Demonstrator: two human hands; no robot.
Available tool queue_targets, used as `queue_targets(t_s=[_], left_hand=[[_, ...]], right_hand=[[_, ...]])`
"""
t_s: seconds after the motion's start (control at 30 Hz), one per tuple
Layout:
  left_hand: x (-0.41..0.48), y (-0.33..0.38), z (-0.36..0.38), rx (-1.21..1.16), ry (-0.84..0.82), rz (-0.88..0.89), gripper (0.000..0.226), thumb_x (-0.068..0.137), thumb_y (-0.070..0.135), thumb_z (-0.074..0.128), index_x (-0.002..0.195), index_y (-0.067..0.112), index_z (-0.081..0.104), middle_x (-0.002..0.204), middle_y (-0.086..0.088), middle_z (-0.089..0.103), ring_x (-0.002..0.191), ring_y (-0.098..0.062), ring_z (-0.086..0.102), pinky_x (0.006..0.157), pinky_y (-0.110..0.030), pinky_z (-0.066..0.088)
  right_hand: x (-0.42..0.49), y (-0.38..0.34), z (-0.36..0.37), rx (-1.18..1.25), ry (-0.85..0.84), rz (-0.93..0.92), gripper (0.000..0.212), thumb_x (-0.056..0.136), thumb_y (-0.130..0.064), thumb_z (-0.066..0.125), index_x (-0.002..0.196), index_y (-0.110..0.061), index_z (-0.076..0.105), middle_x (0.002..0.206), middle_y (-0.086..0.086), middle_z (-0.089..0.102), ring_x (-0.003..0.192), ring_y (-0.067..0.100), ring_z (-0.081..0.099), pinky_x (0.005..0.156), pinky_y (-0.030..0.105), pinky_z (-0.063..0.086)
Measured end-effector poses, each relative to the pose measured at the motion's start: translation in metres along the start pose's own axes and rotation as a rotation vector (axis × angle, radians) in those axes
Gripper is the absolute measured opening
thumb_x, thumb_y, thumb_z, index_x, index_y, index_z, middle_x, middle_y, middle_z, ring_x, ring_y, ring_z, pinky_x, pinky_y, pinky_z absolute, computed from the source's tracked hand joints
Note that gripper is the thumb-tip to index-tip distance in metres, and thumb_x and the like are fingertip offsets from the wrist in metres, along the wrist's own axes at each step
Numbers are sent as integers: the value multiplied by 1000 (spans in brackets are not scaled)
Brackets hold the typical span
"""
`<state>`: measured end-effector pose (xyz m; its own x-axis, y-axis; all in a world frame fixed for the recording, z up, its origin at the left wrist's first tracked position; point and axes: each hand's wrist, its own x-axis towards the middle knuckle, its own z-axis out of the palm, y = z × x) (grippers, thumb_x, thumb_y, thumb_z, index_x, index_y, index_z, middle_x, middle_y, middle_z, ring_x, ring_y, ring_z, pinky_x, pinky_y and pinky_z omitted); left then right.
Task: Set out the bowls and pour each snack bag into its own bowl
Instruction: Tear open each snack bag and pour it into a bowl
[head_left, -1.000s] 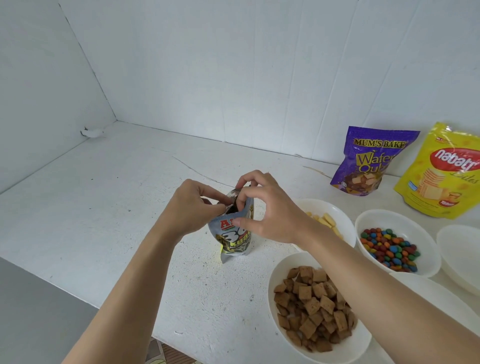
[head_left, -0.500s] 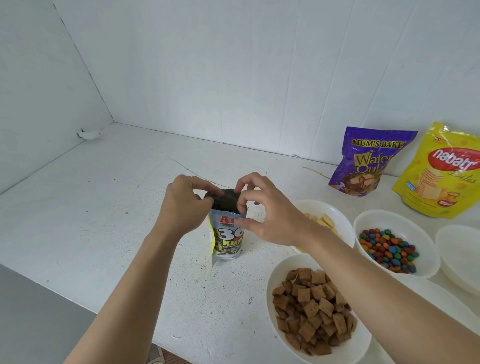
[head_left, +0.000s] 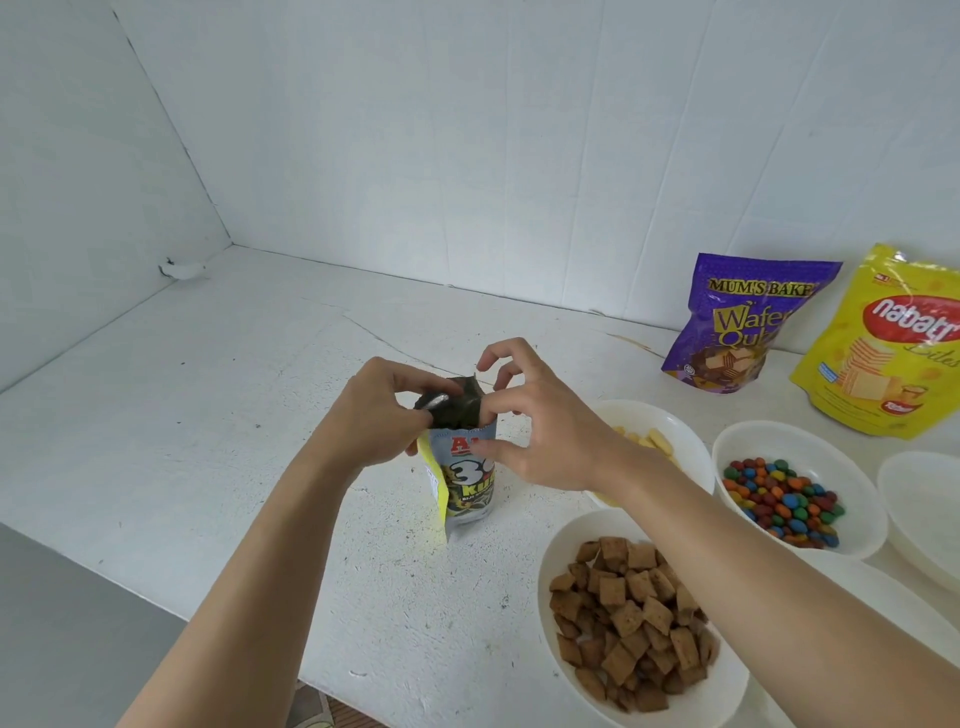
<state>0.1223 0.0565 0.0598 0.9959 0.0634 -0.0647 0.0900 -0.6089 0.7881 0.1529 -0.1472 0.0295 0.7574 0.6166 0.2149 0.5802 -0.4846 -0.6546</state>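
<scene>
A small grey snack bag (head_left: 465, 483) with a yellow side stands upright on the white table (head_left: 208, 415). My left hand (head_left: 371, 415) pinches its dark top from the left. My right hand (head_left: 540, 426) pinches the top from the right, with its thumb on the bag's front. The dark top part (head_left: 454, 408) sticks up between my fingers. To the right are white bowls: one with brown square pieces (head_left: 631, 621), one with coloured candies (head_left: 784, 501), one with pale yellow pieces (head_left: 657, 441) partly behind my right arm, and an empty one (head_left: 924, 504) at the right edge.
A purple wafer bag (head_left: 737, 325) and a yellow wafer bag (head_left: 888, 343) lean against the back wall at the right. White walls close the table at the back and left. The table's front edge (head_left: 171, 613) runs at the lower left.
The bag's top has been drawn upward and spread, showing more of its dark part. Both hands stay at the top of the bag.
</scene>
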Motion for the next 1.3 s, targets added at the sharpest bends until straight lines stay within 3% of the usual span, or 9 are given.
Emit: queue_targets(t_s=[0.1,0.47,0.53,0.63,0.73,0.87,1.0,1.13,1.3], left_hand=[[0,-3,0,-105,51,-50,52,85,-11,51,94,30,82,100,4,78,41,-7,52,68,-34,52],[-12,7,3,36,-136,29,49,90,1,55,122,33,74,103,17,73,55,-8,67,79,-34,60],[-14,9,4,58,-103,46,47,89,1,57,120,31,75,98,21,72,50,-6,64,67,-24,57],[-12,8,0,27,6,7,31,95,5,61,104,28,80,55,21,65,37,-3,50,42,-12,37],[-8,2,-1,-18,58,-34,31,98,7,59,97,29,81,40,12,57,37,-3,45,42,-17,33],[-14,4,5,-29,28,-18,32,98,6,59,104,29,80,44,12,61,37,-2,47,41,-13,34],[-11,-1,4,-16,39,1,35,95,8,62,92,39,79,70,-5,75,46,-4,55,63,-30,50],[-13,-1,4,-70,64,33,35,94,2,61,86,31,80,80,14,75,48,-3,58,67,-30,55],[-15,0,6,-160,77,59,37,90,-6,56,88,22,79,89,12,76,48,-7,57,63,-23,55]], right_hand=[[1,6,-2,-36,50,7,16,86,-23,78,80,-21,64,129,-8,34,113,14,45,92,32,42],[-5,7,-5,56,49,50,24,73,-35,90,86,-35,70,135,-11,34,118,8,43,87,25,49],[-6,4,-6,59,7,41,27,76,-29,88,80,-41,64,136,-11,34,119,8,43,88,28,50],[-6,6,-10,9,-10,37,23,79,-25,86,77,-32,64,133,-10,36,116,8,45,88,33,50],[-6,9,-9,-59,37,38,24,80,-27,85,77,-29,61,127,-9,38,112,10,47,85,30,46],[-7,9,-5,-58,68,50,25,79,-31,85,78,-33,61,127,-9,39,111,11,46,83,24,40],[-7,4,-8,-28,20,46,24,78,-27,87,78,-34,64,133,-10,37,118,9,43,88,26,39],[-9,-4,-7,-30,25,9,21,76,-33,88,74,-31,67,133,-11,36,126,11,38,103,36,39],[-5,-15,0,-110,58,-78,13,77,-33,85,77,-27,73,133,-10,41,134,10,28,106,43,29]])
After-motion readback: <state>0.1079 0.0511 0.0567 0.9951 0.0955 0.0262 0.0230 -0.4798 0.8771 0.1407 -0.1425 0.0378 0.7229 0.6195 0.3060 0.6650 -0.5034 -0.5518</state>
